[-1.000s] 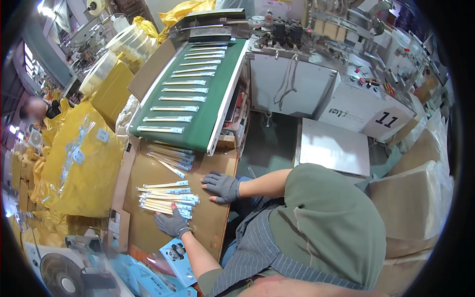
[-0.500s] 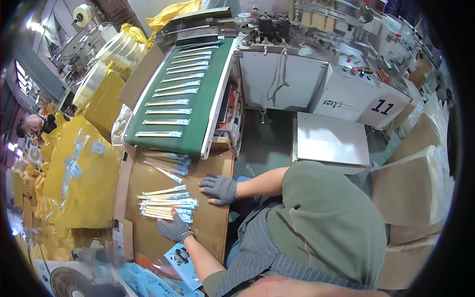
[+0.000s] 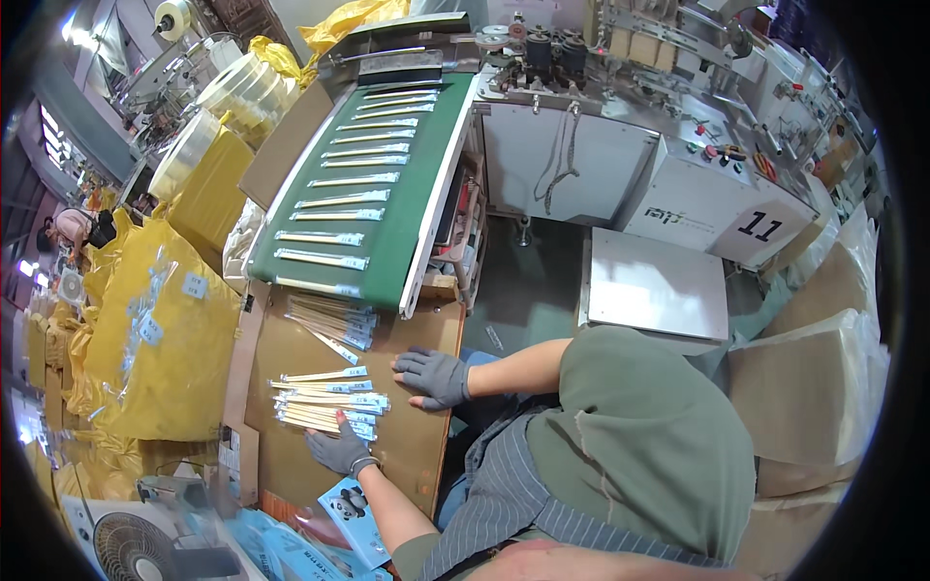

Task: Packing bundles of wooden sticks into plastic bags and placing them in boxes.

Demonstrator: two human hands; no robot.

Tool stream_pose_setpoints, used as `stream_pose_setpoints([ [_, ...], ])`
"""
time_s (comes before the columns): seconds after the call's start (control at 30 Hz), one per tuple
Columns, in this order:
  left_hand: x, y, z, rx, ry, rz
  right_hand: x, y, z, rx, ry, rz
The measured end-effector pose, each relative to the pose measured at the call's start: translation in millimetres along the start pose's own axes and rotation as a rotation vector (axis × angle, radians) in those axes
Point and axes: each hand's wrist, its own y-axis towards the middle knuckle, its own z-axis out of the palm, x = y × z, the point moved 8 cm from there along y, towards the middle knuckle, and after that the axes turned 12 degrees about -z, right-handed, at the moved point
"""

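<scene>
A loose pile of wrapped chopsticks (image 3: 325,402), pale sticks with blue-white printed ends, lies on the brown tabletop (image 3: 281,463). My left hand (image 3: 339,448), in a grey fingerless glove, rests at the near edge of this pile. Its fingers are apart, with one fingertip against the packets. To the right of the pile, my right hand (image 3: 433,377), gloved the same way, lies flat with fingers spread and nothing in it. A second heap of wrapped chopsticks (image 3: 334,321) sits below the end of the green conveyor belt (image 3: 387,247), which carries a row of single packets.
Beside my left forearm lies a blue pack with a panda picture (image 3: 351,508), near blue plastic bags (image 3: 281,547). A fan (image 3: 136,547) stands at the lower left. A large yellow sack (image 3: 184,339) flanks the table. Beyond are a white machine cabinet (image 3: 717,208) and a white box (image 3: 659,286).
The packets on the belt have advanced toward the table, and one now lies at the belt's near end. Both hands stay in place; the view has shifted slightly.
</scene>
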Motion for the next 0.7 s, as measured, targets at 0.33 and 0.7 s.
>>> stream_pose_setpoints([
  [0.33,-10.0,-4.6,-8.7,0.031,-0.042,0.003,-0.7,-4.6,1.9,-0.008,-0.008,0.003],
  [0.7,2.2,1.1,3.8,-0.008,-0.068,0.02,-5.2,1.4,-2.1,-0.032,0.07,-0.012],
])
